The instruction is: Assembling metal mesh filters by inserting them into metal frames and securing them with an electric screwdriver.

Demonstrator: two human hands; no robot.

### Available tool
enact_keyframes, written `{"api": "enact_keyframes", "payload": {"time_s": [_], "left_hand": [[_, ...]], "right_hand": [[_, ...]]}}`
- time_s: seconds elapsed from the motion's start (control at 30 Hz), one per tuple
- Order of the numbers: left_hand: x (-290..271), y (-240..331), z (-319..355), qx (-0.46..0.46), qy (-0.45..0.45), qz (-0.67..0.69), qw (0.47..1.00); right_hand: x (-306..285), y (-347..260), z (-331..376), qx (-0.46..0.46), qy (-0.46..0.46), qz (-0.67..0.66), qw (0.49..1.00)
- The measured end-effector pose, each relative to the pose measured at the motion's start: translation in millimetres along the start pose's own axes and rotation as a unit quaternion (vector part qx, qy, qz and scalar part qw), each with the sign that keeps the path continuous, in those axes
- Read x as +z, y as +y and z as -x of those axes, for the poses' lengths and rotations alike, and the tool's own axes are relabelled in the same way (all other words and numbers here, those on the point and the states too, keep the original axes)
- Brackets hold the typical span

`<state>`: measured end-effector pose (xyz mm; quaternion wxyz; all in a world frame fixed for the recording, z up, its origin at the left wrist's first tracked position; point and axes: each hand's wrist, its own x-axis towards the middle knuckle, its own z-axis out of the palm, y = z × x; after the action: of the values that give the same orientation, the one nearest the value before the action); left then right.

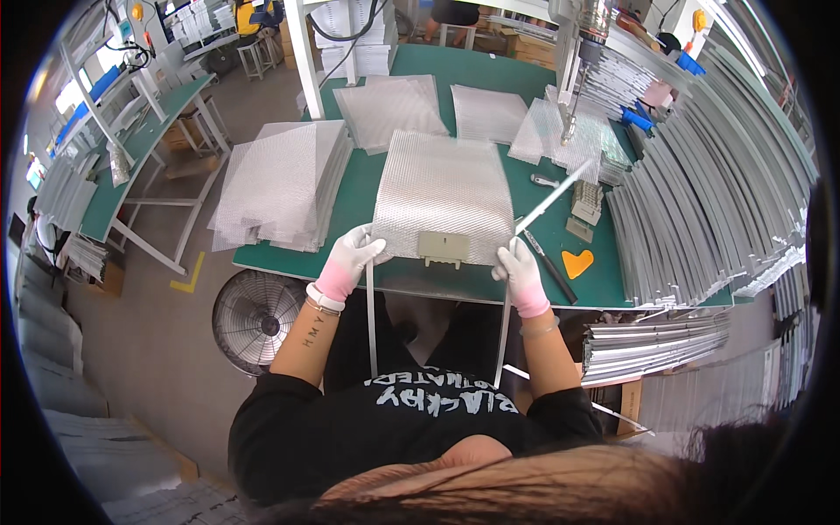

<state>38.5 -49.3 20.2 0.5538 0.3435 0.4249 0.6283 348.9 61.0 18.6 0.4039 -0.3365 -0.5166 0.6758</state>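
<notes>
- Nearest, two slim pale bars, the left strip (371,324) and the right strip (503,337), run from the hands back over the lap, roughly parallel; keeping them evenly spread should, I judge, stop either from twisting.
- Just beyond, the gloved left hand (354,254) has its fingers closed round the top of the left strip, at the mesh's near left corner; whether the mesh is pinched too, I cannot tell.
- Opposite, the gloved right hand (522,271) closes on the right strip at the other corner, with a slanted strip (551,197) reaching up and away from it; a light, matched hold on both sides would likely spare the mesh from creasing.
- Between the hands, a grey-beige block (444,247), notched along its lower side, sits at the near edge; it seems wise to keep it centred.
- Reaching away from the hands over the green table (302,260), the mesh sheet (444,179) looks silvery, finely patterned and gently bowed, its sides fairly straight.
- Farther back, a left mesh stack (278,179) and a rear mesh stack (389,109) show similar sheets, slightly fanned.
</notes>
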Motion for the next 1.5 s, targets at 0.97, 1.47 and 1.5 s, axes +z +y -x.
{"api": "enact_keyframes", "payload": {"time_s": [0.97,1.47,1.5], "left_hand": [[56.7,158.8,-10.8,0.338,0.076,-0.159,0.924],[53.2,99.2,-50.1,0.298,0.128,-0.141,0.935],[41.2,84.6,-50.0,0.274,0.125,-0.161,0.94]], "right_hand": [[72.1,-142.6,-44.9,-0.383,0.067,0.144,0.91],[49.7,-99.4,-64.5,-0.381,0.164,0.25,0.875],[51.8,-90.6,-65.7,-0.377,0.143,0.215,0.889]]}}
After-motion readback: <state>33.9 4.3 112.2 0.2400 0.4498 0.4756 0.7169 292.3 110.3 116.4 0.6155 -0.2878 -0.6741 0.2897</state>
